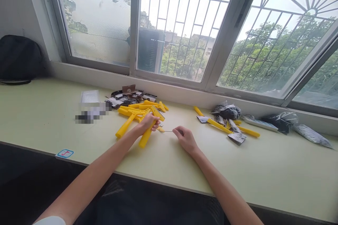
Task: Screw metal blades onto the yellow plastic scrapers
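Note:
My left hand (150, 123) is wrapped round a yellow scraper (144, 140), its handle pointing down toward me and its head with a metal edge tilted up. Closed in a fist, my right hand (186, 139) grips a thin metal rod (168, 131), whose handle end is hidden by the fingers. The rod points left, its tip close to a small yellow piece (160, 129) beside my left hand. Just left of that hand lies another yellow scraper (125, 126), part of a pile of several yellow scrapers (139, 105) on the table.
Behind the pile are opened dark packages (129, 95) and a clear plastic box (89, 96). To the right lie yellow handles (219, 126) with black bagged items (227, 110) and a power strip (260, 122). The table (277, 168) ends below a window; a black bag (21, 58) stands far left.

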A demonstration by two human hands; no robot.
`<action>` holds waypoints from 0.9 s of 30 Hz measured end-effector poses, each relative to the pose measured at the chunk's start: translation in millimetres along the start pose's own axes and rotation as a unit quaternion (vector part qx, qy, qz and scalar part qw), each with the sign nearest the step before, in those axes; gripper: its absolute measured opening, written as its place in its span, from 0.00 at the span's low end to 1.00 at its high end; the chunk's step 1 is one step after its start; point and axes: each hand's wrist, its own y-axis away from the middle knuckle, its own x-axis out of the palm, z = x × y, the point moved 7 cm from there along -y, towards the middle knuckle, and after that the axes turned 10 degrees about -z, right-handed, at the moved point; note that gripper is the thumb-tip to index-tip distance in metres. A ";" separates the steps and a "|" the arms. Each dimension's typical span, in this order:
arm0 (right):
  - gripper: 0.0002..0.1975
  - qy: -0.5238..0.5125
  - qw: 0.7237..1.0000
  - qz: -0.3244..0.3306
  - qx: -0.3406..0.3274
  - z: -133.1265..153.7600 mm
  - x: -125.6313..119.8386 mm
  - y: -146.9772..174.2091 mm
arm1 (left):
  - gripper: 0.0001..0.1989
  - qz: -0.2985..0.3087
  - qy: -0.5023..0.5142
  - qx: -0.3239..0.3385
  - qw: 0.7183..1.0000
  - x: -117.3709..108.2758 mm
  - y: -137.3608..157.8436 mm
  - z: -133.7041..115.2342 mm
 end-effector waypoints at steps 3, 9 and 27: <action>0.18 0.051 0.998 -0.044 -0.002 -7.9 -2.9 -4.4 | 0.09 0.017 -0.002 -0.013 1.000 4.0 -1.0 5.3; 0.21 -0.010 0.991 -0.131 0.023 -10.2 -29.6 -4.4 | 0.09 0.023 -0.043 -0.020 0.999 12.1 7.7 9.7; 0.19 -0.117 0.982 -0.147 0.003 18.7 -31.6 3.4 | 0.38 0.072 -0.257 0.063 0.962 34.1 23.6 19.6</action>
